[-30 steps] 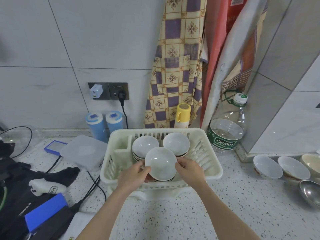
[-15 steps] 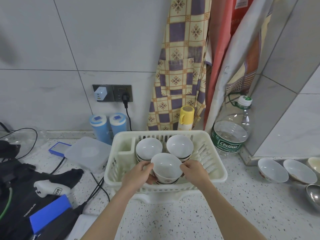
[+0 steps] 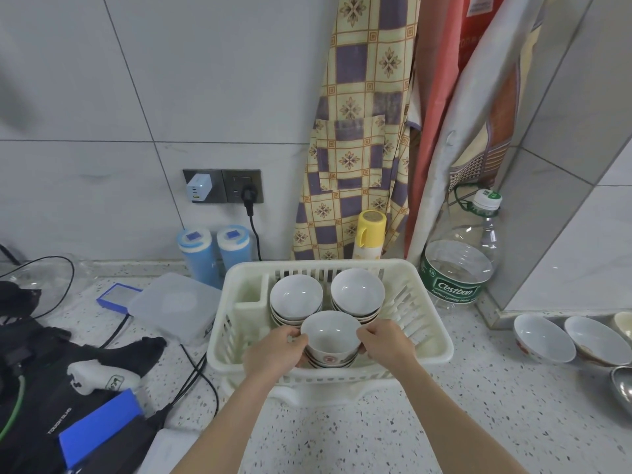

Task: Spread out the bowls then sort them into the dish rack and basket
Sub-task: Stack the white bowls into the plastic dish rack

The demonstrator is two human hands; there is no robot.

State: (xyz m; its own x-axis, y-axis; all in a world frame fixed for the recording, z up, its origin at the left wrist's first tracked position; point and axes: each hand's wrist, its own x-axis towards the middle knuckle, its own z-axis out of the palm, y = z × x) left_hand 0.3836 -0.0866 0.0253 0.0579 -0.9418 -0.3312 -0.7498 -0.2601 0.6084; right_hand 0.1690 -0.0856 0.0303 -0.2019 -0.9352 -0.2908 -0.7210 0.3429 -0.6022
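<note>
A cream plastic dish rack (image 3: 434, 340) stands on the speckled counter and holds three stacks of white bowls. The near stack (image 3: 330, 340) sits at the rack's front, and both hands grip it. My left hand (image 3: 273, 350) holds its left side, my right hand (image 3: 386, 343) its right side. Behind it stand the back left stack (image 3: 295, 297) and the back right stack (image 3: 357, 292). More white bowls (image 3: 543, 338) lie on the counter at the right edge.
A large water bottle (image 3: 460, 261) and a yellow bottle (image 3: 369, 234) stand behind the rack. Left of it lie a clear lidded box (image 3: 174, 306), two blue canisters (image 3: 213, 254), cables and black gear (image 3: 41, 388). A metal ladle (image 3: 622, 388) lies far right.
The near stack, tilted toward me a second ago, now sits more level and lower in the rack between both hands. The view has shifted slightly.
</note>
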